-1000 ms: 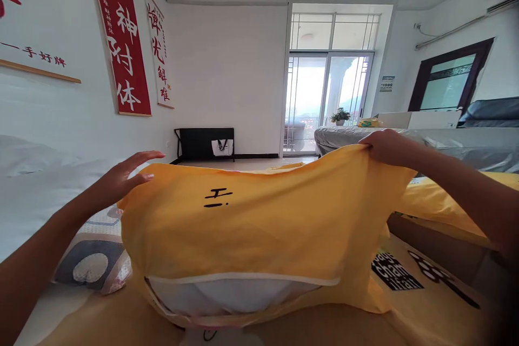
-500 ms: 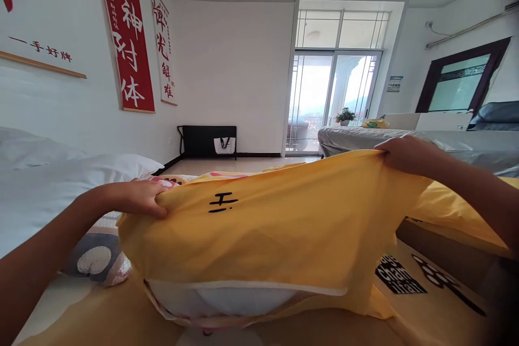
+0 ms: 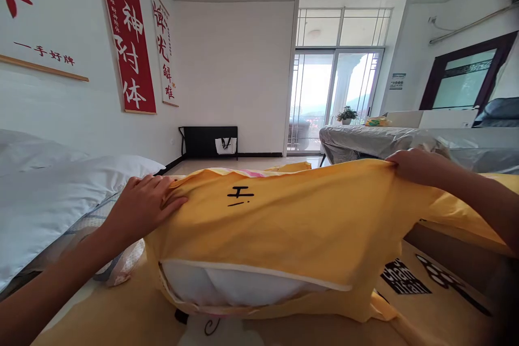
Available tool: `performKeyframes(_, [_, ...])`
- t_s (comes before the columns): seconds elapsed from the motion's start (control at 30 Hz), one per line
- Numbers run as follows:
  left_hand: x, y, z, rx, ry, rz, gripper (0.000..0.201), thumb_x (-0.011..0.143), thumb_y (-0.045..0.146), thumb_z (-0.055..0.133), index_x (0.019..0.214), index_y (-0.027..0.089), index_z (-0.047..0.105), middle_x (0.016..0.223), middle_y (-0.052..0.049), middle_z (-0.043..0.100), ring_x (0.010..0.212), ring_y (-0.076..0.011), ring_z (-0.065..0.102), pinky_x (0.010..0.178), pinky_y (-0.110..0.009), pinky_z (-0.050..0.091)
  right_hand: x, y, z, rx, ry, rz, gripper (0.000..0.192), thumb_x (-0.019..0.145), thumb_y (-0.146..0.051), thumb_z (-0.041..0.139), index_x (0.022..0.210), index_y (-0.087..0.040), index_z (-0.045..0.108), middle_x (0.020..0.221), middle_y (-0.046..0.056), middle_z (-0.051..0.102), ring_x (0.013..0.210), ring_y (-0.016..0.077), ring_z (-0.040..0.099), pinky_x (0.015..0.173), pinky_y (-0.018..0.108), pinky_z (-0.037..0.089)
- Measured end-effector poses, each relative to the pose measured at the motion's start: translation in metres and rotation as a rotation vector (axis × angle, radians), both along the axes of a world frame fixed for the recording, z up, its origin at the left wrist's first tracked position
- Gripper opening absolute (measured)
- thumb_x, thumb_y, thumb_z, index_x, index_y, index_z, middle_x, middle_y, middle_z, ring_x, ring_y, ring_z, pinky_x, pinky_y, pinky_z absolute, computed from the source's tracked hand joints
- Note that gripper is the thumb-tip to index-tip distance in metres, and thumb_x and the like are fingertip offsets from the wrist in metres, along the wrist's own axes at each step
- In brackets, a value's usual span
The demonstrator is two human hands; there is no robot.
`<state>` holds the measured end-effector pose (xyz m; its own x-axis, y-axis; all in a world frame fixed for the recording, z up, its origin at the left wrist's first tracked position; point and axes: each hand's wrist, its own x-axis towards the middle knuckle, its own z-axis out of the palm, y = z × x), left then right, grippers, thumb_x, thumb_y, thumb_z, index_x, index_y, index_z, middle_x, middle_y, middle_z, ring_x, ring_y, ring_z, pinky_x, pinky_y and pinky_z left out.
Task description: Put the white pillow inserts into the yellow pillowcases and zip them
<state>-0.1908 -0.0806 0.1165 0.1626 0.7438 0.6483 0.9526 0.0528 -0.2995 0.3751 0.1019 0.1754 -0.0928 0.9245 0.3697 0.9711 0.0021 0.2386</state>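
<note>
A yellow pillowcase with black lettering stretches between my hands. Its long white-edged opening faces me, and a white pillow shows inside. At the upper left corner, my left hand is closed on the pillowcase, thumb on the near side and fingers over the top. My right hand pinches the cloth at the upper right and pulls it taut. The right part of the pillowcase looks flat, without filling. Beneath lies a yellow-brown printed bed sheet with black and white designs.
White pillows are piled at the left by the wall. More yellow cloth lies at the right. Beyond the bed stand a plastic-covered table and a black panel with a white bag. Hanging scrolls line the left wall.
My left hand has shifted right along the pillowcase's top corner, with its fingers now over the edge. My right hand has moved slightly right and down. The pillowcase's left end has moved right.
</note>
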Motion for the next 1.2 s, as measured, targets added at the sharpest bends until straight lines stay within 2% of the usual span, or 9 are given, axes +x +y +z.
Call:
performKeyframes(0.13, [0.002, -0.002, -0.015, -0.138, -0.07, -0.059, 0.071, 0.071, 0.065, 0.056, 0.126, 0.02, 0.051, 0.124, -0.015, 0.061, 0.113, -0.037, 0.055, 0.088, -0.05, 0.039, -0.006, -0.001, 0.0, -0.09, -0.056, -0.097, 0.033, 0.079, -0.012, 0.043, 0.098, -0.02, 0.069, 0.104, 0.015, 0.068, 0.098, 0.0301, 0.061, 0.072, 0.036, 0.04])
performKeyframes(0.23, [0.012, -0.005, -0.023, -0.191, -0.018, -0.05, 0.071, 0.07, 0.051, 0.06, 0.129, 0.014, 0.047, 0.116, -0.016, 0.064, 0.104, -0.0363, 0.059, 0.088, -0.051, 0.039, -0.008, 0.001, 0.0, -0.097, -0.066, -0.104, 0.034, 0.078, -0.011, 0.044, 0.099, -0.021, 0.069, 0.106, 0.013, 0.068, 0.1, 0.0304, 0.061, 0.074, 0.037, 0.042])
performKeyframes(0.33, [0.026, -0.008, -0.028, -0.051, 0.104, -0.017, 0.054, 0.074, 0.04, 0.054, 0.12, 0.01, 0.053, 0.1, -0.016, 0.067, 0.093, -0.0348, 0.061, 0.086, -0.051, 0.039, -0.006, 0.003, -0.001, -0.104, -0.064, -0.094, 0.032, 0.076, -0.011, 0.045, 0.095, -0.02, 0.069, 0.1, 0.014, 0.069, 0.096, 0.0314, 0.063, 0.073, 0.038, 0.042])
performKeyframes(0.5, [0.033, -0.009, -0.034, 0.148, 0.313, -0.035, 0.062, 0.078, 0.048, 0.055, 0.124, 0.007, 0.05, 0.094, -0.018, 0.065, 0.082, -0.0347, 0.06, 0.076, -0.049, 0.041, -0.005, 0.0, -0.004, -0.11, -0.073, -0.07, 0.029, 0.079, -0.01, 0.043, 0.092, -0.019, 0.068, 0.095, 0.015, 0.07, 0.092, 0.0303, 0.064, 0.068, 0.036, 0.04])
performKeyframes(0.63, [0.028, -0.008, -0.035, 0.261, 0.37, -0.048, 0.05, 0.081, 0.042, 0.052, 0.116, 0.007, 0.054, 0.082, -0.014, 0.065, 0.074, -0.0327, 0.06, 0.071, -0.046, 0.039, -0.008, -0.003, -0.004, -0.099, -0.06, -0.078, 0.028, 0.079, -0.011, 0.043, 0.091, -0.019, 0.067, 0.097, 0.014, 0.07, 0.094, 0.0298, 0.064, 0.069, 0.035, 0.039])
performKeyframes(0.73, [0.026, -0.007, -0.031, 0.295, 0.292, -0.055, 0.042, 0.079, 0.031, 0.05, 0.115, 0.008, 0.052, 0.083, -0.014, 0.066, 0.076, -0.0321, 0.061, 0.071, -0.045, 0.039, -0.012, -0.005, -0.001, -0.116, -0.056, -0.087, 0.026, 0.08, -0.012, 0.043, 0.088, -0.019, 0.067, 0.095, 0.014, 0.069, 0.093, 0.0292, 0.063, 0.067, 0.034, 0.039])
performKeyframes(0.87, [0.032, -0.007, -0.026, 0.333, 0.159, -0.12, 0.037, 0.073, 0.016, 0.048, 0.11, 0.01, 0.051, 0.098, -0.016, 0.067, 0.088, -0.0309, 0.061, 0.076, -0.043, 0.039, -0.014, -0.006, 0.0, -0.133, -0.044, -0.087, 0.028, 0.079, -0.011, 0.043, 0.09, -0.019, 0.067, 0.096, 0.015, 0.069, 0.092, 0.0295, 0.063, 0.067, 0.034, 0.038])
performKeyframes(1.03, [0.035, -0.008, -0.029, 0.395, 0.43, -0.311, 0.033, 0.079, 0.005, 0.046, 0.109, 0.018, 0.056, 0.111, -0.013, 0.065, 0.107, -0.0275, 0.059, 0.09, -0.042, 0.036, -0.007, 0.001, -0.005, -0.123, -0.063, -0.08, 0.03, 0.08, -0.011, 0.042, 0.091, -0.02, 0.068, 0.095, 0.015, 0.069, 0.091, 0.03, 0.063, 0.066, 0.034, 0.038])
performKeyframes(1.2, [0.014, 0.004, -0.033, 0.36, 0.483, -0.319, 0.02, 0.083, 0.007, 0.048, 0.092, 0.019, 0.06, 0.092, -0.007, 0.067, 0.091, -0.0229, 0.062, 0.086, -0.04, 0.037, -0.005, 0.001, -0.01, -0.093, -0.1, -0.077, 0.033, 0.081, -0.013, 0.042, 0.098, -0.021, 0.069, 0.1, 0.015, 0.07, 0.094, 0.0307, 0.064, 0.068, 0.035, 0.04])
